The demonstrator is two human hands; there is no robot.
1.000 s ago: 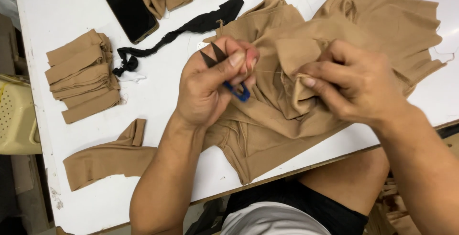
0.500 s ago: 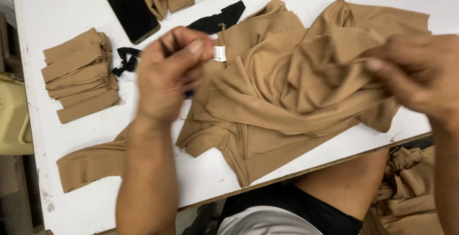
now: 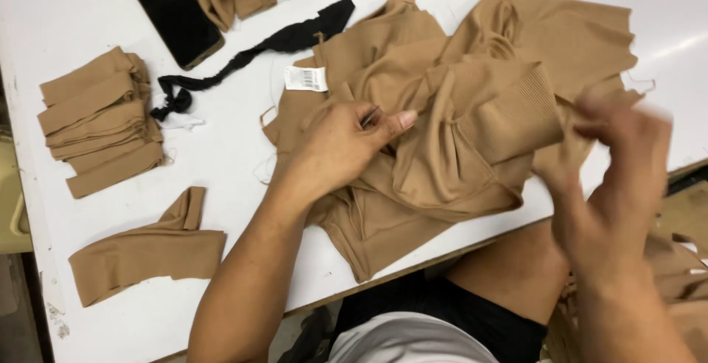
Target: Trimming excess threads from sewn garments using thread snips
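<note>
At centre frame, a tan garment (image 3: pixel 472 119) lies bunched on the white table (image 3: pixel 236 208), the left hand (image 3: pixel 343 149) closed on its fabric and a small metal tool. Blurred at right, the right hand (image 3: pixel 612 186) meets the garment's edge; its grip is unclear.

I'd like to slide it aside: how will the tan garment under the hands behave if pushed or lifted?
The tan garment lies bunched in soft folds, so it would probably droop floppily when lifted. Pushed across the white table, it would likely wrinkle rather than slide whole. It looks thin, so probably light.
</note>
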